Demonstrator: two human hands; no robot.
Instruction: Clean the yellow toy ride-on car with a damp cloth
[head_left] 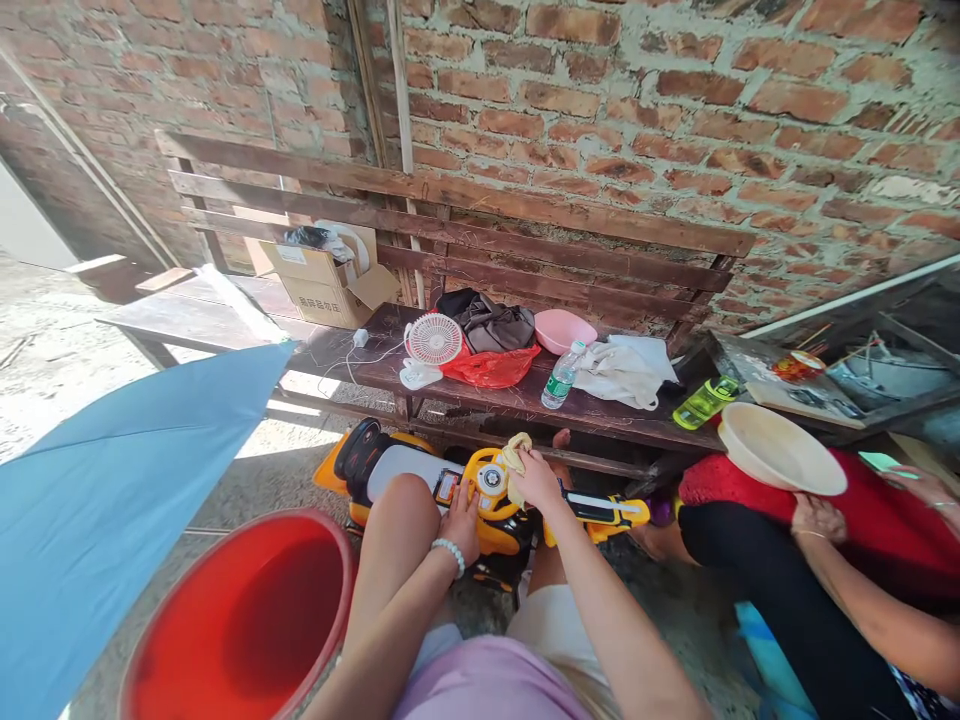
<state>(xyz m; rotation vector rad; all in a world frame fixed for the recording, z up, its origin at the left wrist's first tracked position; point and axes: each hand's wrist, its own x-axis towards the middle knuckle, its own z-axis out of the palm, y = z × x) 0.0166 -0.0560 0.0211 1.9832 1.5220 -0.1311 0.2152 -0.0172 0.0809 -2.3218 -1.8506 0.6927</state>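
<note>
A yellow and white ride-on toy car (405, 468) with black wheels stands between my legs. My left hand (457, 525), a beaded bracelet at its wrist, rests with fingers stretched out against the left side of the yellow steering wheel (491, 478). A pale yellow cloth (516, 455) is bunched in my right hand (538, 480), which is closed around it at the wheel's right rim. Part of the rim is hidden behind the cloth and fingers. To the right, a yellow and black arm-like part (611, 508) of the toy sticks out.
A wooden bench (480, 400) carries a fan (436, 340), red bag (491, 366), water bottle (562, 375) and carton (319, 285). A red tub (247, 610) and blue umbrella (150, 470) stand left. At right, another person's hand (817, 518) touches a cream basin (784, 450).
</note>
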